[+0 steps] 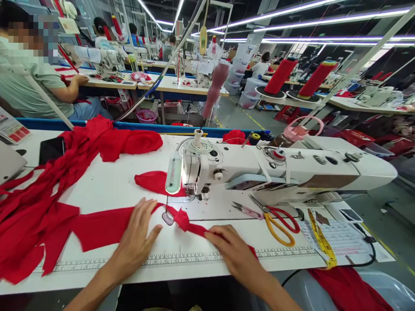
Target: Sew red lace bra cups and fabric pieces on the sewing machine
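My left hand [138, 235] lies flat with fingers stretched out on a red fabric piece [100, 226] on the white table. My right hand [231, 250] rests on the narrow red strip [191, 226] of the same fabric, fingers extended and pressing it down. The strip bunches just in front of the sewing machine's [275, 170] needle area [191, 190]. A small red fabric piece [152, 181] lies behind the needle.
A heap of red fabric [42, 194] covers the table's left side. Scissors with red and yellow handles [279, 220], small snips [244, 210] and a yellow tape measure [320, 239] lie on the right. Red thread cones [280, 77] stand behind. People work at other tables.
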A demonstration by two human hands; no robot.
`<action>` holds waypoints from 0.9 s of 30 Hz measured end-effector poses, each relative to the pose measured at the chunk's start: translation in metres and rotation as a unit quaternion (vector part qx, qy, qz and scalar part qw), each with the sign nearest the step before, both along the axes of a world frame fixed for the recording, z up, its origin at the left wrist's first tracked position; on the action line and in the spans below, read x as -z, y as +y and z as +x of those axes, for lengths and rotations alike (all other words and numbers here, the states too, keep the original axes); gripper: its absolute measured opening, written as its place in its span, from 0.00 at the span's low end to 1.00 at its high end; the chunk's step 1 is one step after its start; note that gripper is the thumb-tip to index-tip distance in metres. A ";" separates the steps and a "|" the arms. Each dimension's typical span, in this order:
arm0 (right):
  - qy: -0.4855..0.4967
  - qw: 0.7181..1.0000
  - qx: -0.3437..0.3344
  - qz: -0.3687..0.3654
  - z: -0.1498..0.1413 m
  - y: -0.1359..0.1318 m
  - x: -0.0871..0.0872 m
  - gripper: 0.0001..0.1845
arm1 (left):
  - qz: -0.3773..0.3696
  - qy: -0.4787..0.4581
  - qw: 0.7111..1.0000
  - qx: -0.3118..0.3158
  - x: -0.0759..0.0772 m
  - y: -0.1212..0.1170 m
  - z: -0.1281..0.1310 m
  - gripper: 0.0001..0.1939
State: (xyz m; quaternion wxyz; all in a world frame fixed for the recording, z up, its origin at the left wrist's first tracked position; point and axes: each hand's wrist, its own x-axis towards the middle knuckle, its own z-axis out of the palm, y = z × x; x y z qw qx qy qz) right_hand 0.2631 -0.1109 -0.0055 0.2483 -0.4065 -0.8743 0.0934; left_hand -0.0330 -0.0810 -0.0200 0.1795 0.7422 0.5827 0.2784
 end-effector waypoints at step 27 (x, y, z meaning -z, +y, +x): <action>0.039 0.998 0.020 0.042 -0.021 0.044 0.003 0.18 | 0.245 0.236 0.932 0.129 0.013 -0.013 0.053 0.31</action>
